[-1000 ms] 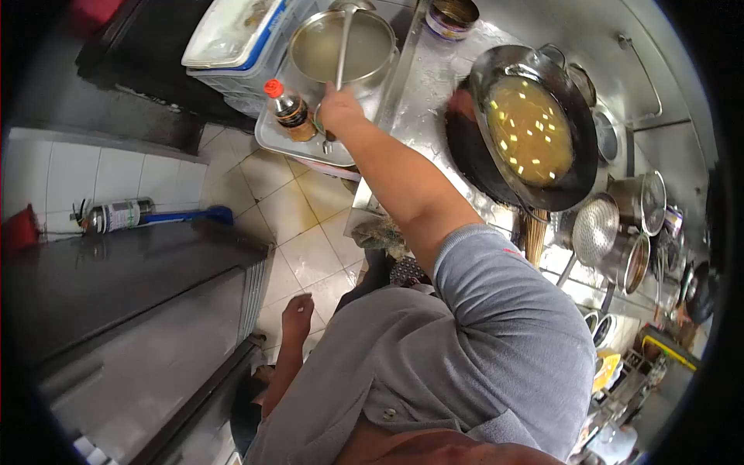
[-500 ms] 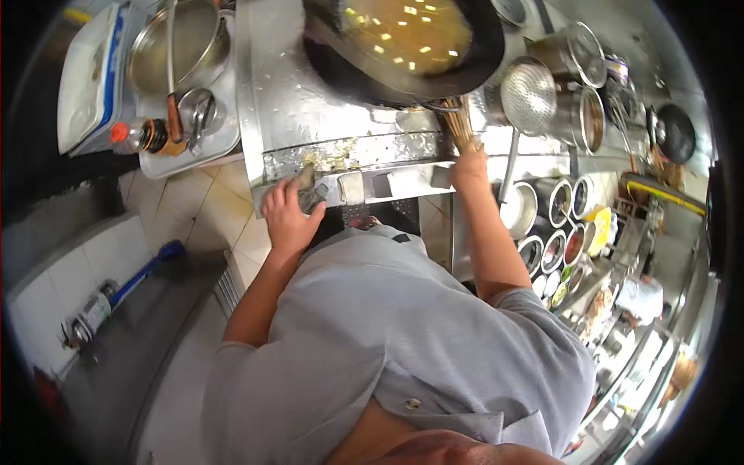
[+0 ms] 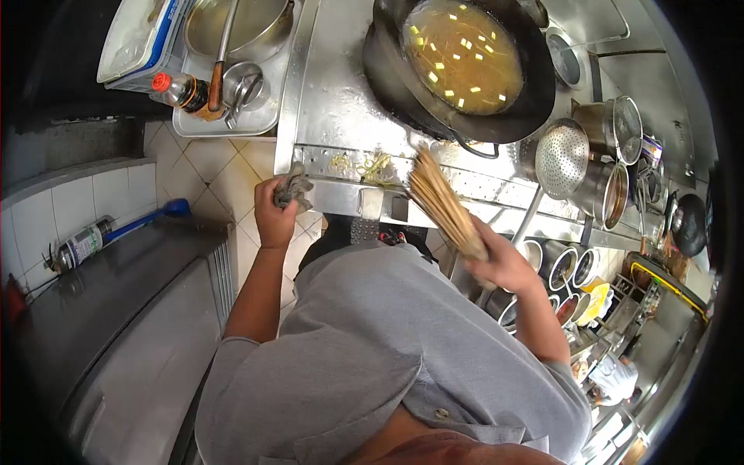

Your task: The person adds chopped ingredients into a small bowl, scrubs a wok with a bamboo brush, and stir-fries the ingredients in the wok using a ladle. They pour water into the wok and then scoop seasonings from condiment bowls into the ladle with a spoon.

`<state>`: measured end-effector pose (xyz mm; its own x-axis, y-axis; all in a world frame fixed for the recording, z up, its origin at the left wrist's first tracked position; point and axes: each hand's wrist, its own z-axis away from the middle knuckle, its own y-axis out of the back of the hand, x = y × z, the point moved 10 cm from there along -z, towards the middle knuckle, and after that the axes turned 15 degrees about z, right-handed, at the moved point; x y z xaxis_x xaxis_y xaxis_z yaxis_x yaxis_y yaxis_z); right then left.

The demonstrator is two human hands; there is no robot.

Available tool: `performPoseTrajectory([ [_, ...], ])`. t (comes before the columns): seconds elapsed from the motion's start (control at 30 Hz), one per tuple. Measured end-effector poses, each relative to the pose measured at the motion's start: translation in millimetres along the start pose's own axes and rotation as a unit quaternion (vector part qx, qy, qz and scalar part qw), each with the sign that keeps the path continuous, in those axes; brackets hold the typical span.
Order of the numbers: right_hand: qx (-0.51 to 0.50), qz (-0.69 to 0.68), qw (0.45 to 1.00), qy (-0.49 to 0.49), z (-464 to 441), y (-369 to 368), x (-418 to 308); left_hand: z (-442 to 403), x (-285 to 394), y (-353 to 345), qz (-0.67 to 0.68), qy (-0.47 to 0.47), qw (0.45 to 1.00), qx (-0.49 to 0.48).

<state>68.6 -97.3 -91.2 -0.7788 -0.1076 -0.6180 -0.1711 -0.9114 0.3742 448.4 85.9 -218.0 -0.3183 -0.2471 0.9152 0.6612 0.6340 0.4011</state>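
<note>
My right hand (image 3: 502, 260) is closed around the bound end of a bamboo wok brush (image 3: 446, 198). Its bristles point up and left, over the stove's front edge and below the wok. A grey, crumpled rag (image 3: 294, 189) is gripped in my left hand (image 3: 273, 213), at the left end of the stove front. The black wok (image 3: 504, 128) sits on the steel stove (image 3: 333, 93). In it is brownish liquid (image 3: 469, 62) with small pale-yellow cubes floating. Food scraps (image 3: 374, 167) lie on the strip along the stove's front.
Left of the stove, a tray (image 3: 267, 124) bears a pot (image 3: 267, 39), a ladle and a red-capped bottle (image 3: 180, 90). On the right are a perforated strainer (image 3: 562, 159), steel pots (image 3: 616, 190) and several seasoning containers. A person in white (image 3: 614, 380) is farther back right.
My right hand has drawn the brush back from the wok's rim toward my body. My left hand has lifted the rag off the stove edge. The camera view has shifted.
</note>
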Motion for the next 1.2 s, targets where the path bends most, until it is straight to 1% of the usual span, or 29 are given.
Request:
performPoseTrajectory([
  [0.03, -0.006, -0.01, 1.0, 0.029, -30, -8, -19, -3, -3, 6, 0.006, 0.001, 1.0, 0.012],
  [0.1, -0.039, 0.044, 0.99, 0.131, -95, -21, -88, -1, -10, 7, -0.02, -0.014, 1.0, 0.004],
  [0.13, -0.048, 0.04, 0.994, 0.088, -136, -26, -105, 2, -9, 0, -0.061, -0.023, 0.997, -0.028],
  [0.17, 0.057, 0.12, 0.983, 0.125, -170, -15, -144, 6, -11, -7, -0.104, -0.027, 0.992, -0.063],
  [0.2, 0.167, 0.224, 0.945, 0.169, -209, -4, -178, 12, -16, -11, -0.138, -0.05, 0.987, -0.069],
  [0.23, 0.246, 0.27, 0.928, 0.071, -241, 8, -195, 13, -19, -10, -0.142, -0.048, 0.986, -0.07],
  [0.3, 0.275, 0.293, 0.915, -0.048, -297, 24, -206, 13, -24, -15, -0.164, -0.05, 0.982, -0.077],
  [0.33, 0.232, 0.363, 0.901, -0.052, -323, 19, -203, 14, -24, -14, -0.159, -0.061, 0.982, -0.077],
  [0.37, 0.187, 0.431, 0.881, -0.057, -344, 8, -189, 15, -24, -13, -0.158, -0.052, 0.983, -0.08],
  [0.4, 0.242, 0.398, 0.883, -0.06, -361, 0, -158, 14, -21, -11, -0.17, -0.046, 0.982, -0.074],
  [0.43, 0.211, 0.431, 0.877, -0.037, -335, -9, -153, 12, -19, -10, -0.178, -0.039, 0.981, -0.068],
  [0.47, 0.178, 0.465, 0.867, -0.015, -284, -19, -150, 12, -19, -7, -0.204, -0.021, 0.977, -0.063],
  [0.5, 0.15, 0.517, 0.843, 0.003, -242, -28, -141, 14, -15, -9, -0.196, -0.016, 0.978, -0.066],
  [0.53, 0.126, 0.53, 0.839, -0.005, -207, -31, -118, 13, -12, -7, -0.19, -0.005, 0.981, -0.05],
  [0.57, 0.093, 0.573, 0.814, -0.016, -175, -31, -98, 12, -10, -4, -0.184, 0.006, 0.982, -0.034],
  [0.63, 0.012, 0.584, 0.806, -0.094, -123, -11, -77, 10, -9, -4, -0.181, 0.009, 0.983, -0.042],
  [0.7, 0.034, 0.618, 0.779, -0.1, -95, 2, -83, 9, -13, -7, -0.172, 0.029, 0.982, -0.075],
  [0.73, 0.038, 0.601, 0.791, -0.106, -97, 2, -98, 11, -17, -9, -0.172, 0.024, 0.981, -0.085],
  [0.77, 0.131, 0.572, 0.809, 0.03, -104, -7, -108, 11, -22, -9, -0.169, 0.007, 0.982, -0.081],
  [0.8, 0.197, 0.527, 0.818, 0.115, -111, -18, -131, 10, -26, -10, -0.166, -0.011, 0.983, -0.076],
  [0.83, 0.161, 0.559, 0.806, 0.104, -129, -32, -153, 12, -29, -13, -0.164, -0.018, 0.983, -0.086],
  [0.9, 0.095, 0.579, 0.797, 0.142, -174, -69, -164, 17, -30, -10, -0.185, -0.029, 0.981, -0.051],
  [0.93, 0.09, 0.612, 0.769, 0.16, -180, -82, -156, 18, -28, -11, -0.186, -0.028, 0.981, -0.054],
  [0.97, 0.091, 0.608, 0.773, 0.156, -178, -77, -136, 18, -27, -15, -0.187, -0.03, 0.98, -0.061],
  [1.03, 0.067, 0.598, 0.792, 0.103, -162, -52, -79, 21, -24, -12, -0.197, -0.037, 0.979, -0.042],
  [1.1, 0.07, 0.625, 0.775, 0.072, -114, 0, -23, 24, -27, -12, -0.206, -0.03, 0.977, -0.049],
  [1.13, 0.023, 0.625, 0.781, 0.0, -89, 34, -3, 22, -28, -15, -0.213, -0.026, 0.976, -0.046],
  [1.2, 0.024, 0.744, 0.666, -0.047, -46, 90, 52, 21, -23, -18, -0.236, -0.024, 0.97, -0.046],
])
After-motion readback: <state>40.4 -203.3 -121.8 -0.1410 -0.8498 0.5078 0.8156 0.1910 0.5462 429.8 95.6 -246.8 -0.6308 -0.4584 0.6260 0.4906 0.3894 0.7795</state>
